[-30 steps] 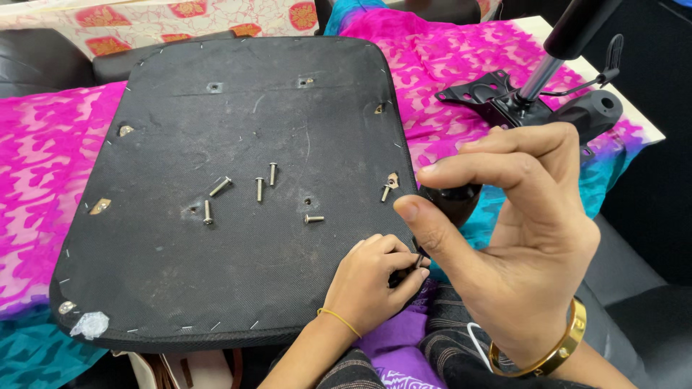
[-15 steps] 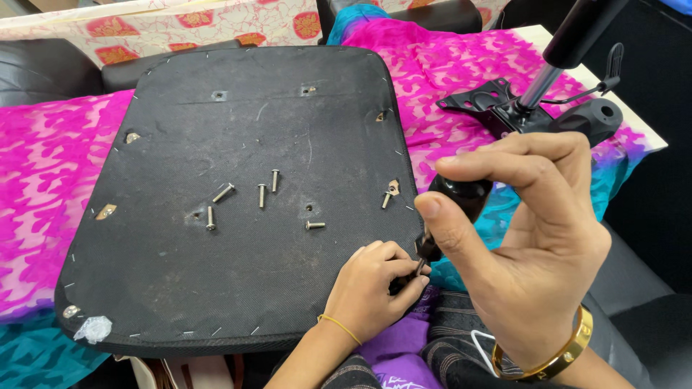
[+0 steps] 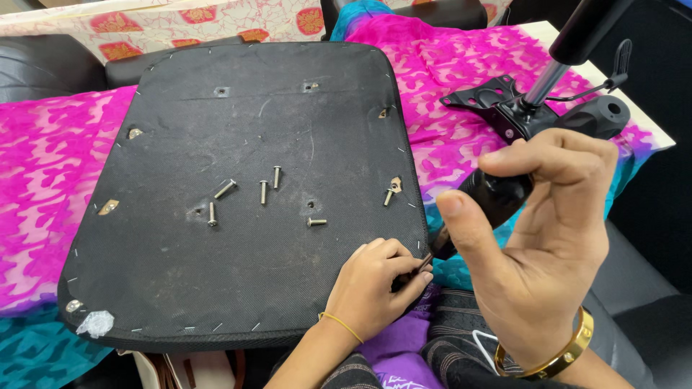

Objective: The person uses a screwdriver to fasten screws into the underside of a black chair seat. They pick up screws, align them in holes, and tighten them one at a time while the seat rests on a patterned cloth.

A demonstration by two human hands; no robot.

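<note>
Down at the lower middle of the frame, the left hand (image 3: 380,284) has its fingertips pressed together around the thin metal shaft of a screwdriver (image 3: 481,204), pinching it right where the tip meets the near right edge of the chair seat (image 3: 180,288). Just right of it, filling the lower right, the right hand (image 3: 544,252) is curled over the tool's fat black handle — index finger hooked across the top, thumb standing out to the left and not quite closed on it, the other fingers folded behind. A gold bangle (image 3: 551,356) sits on that wrist.

The screwdriver looks rigid and light; its smooth, rounded handle could turn in a loose grip, so a full wrap of the palm seems the surer hold, with the slim shaft only good for steering. The seat, lying upside down across the middle, I judge to be bulky and stiff under its black stapled fabric — best taken by its edges.

Farther in, loose bolts (image 3: 268,189) lie scattered on the seat's centre — small, hard, likely to roll, fit for a fingertip pinch. Beyond, at the upper right, a black chair mechanism (image 3: 504,108) with its gas cylinder rests on the pink patterned cloth (image 3: 43,158); it looks heavy.
</note>
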